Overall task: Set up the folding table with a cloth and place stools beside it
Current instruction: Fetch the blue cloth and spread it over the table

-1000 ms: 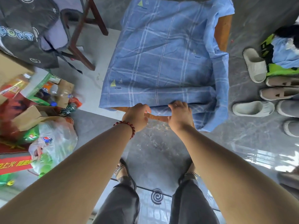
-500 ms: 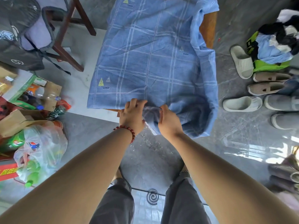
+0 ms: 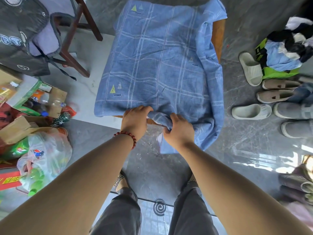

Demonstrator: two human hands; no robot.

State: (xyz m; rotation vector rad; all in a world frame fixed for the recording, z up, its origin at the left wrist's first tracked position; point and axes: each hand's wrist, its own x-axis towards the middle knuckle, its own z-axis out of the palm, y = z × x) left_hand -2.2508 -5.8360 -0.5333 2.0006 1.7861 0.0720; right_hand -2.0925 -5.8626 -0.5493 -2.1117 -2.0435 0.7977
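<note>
cloth [image 3: 157, 65]: blue check, covers the table [image 3: 218, 36]; spare fabric piled along the right side and near corner
left hand [image 3: 134, 121]: fingers curled shut on the near hem, likely pinning it at the edge
right hand [image 3: 179, 131]: fist closed on a bunched fold, likely to pull out slack
stools: none beside the table yet

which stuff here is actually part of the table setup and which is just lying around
Part of the job:
blue checked cloth
folding table
left hand
right hand

Just lying about:
slippers and shoes
bag of bottles
cardboard boxes
clothes pile
</note>
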